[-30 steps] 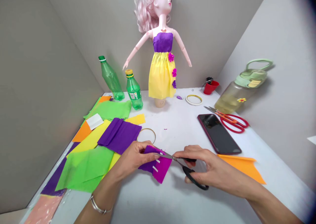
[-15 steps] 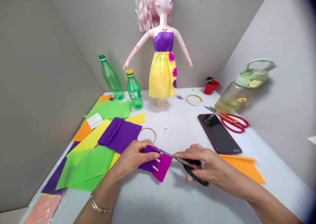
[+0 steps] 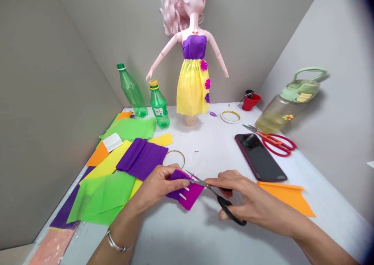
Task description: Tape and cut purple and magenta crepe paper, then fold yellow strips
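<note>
My left hand [image 3: 166, 186] pinches a purple and magenta piece of crepe paper [image 3: 191, 197] by its left side, thumb on top. Short white strips lie across the piece. In my right hand [image 3: 236, 193] are black-handled scissors [image 3: 208, 186], fingers in the loops. Their blades are parted and reach over the upper edge of the piece, close to my left thumb. Tiny magenta bits show at the blades. Behind my left hand lies a thin gold ring [image 3: 183, 158], partly covered by that hand.
A doll in a yellow crepe skirt [image 3: 191, 88] stands at the back. Coloured sheets, including a green sheet [image 3: 96, 199], spread left near two green bottles [image 3: 159, 109]. Right are a phone [image 3: 260, 158], red-handled scissors [image 3: 277, 144], a water bottle [image 3: 280, 113] and orange paper [image 3: 288, 197].
The scissor blades, nearly closed along the upper edge before, have spread apart. The crepe piece has shifted slightly up, and small magenta bits now show at the blades.
</note>
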`<state>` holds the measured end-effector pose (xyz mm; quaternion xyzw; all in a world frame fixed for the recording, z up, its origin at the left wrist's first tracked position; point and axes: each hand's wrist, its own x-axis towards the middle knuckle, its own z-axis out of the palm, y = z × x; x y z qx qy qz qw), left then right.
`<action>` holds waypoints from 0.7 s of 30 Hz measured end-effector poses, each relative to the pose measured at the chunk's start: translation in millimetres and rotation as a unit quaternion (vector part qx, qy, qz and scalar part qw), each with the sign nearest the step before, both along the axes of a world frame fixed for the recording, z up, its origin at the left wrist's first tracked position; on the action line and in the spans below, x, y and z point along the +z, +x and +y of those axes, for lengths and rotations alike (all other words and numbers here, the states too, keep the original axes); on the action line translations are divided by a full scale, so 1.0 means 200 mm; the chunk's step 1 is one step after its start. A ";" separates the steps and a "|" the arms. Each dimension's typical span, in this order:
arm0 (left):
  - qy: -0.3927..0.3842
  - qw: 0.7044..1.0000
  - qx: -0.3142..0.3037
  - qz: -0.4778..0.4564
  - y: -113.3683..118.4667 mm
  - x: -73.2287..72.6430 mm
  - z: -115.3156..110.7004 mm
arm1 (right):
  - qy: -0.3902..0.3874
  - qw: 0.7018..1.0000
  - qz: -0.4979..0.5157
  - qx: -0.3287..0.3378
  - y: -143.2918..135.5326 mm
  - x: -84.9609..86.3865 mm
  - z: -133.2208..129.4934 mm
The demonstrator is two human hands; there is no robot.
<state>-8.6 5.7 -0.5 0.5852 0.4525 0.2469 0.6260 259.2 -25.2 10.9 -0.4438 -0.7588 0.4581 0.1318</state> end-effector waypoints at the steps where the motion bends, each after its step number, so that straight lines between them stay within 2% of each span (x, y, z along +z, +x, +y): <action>1: 0.003 1.000 -0.001 0.001 0.00 0.00 0.00 | 0.001 1.000 -0.003 0.003 0.00 0.00 0.00; 5: 0.012 1.000 -0.014 -0.002 0.01 0.00 -0.01 | -0.001 1.000 -0.011 0.009 0.00 0.01 0.00; 15: -0.030 0.999 -0.018 -0.014 0.05 -0.01 -0.02 | -0.001 1.000 -0.017 0.003 -0.02 0.03 -0.02; 21: -0.027 0.999 -0.018 -0.022 0.05 -0.03 -0.02 | 0.002 1.000 0.000 -0.005 -0.04 0.02 -0.02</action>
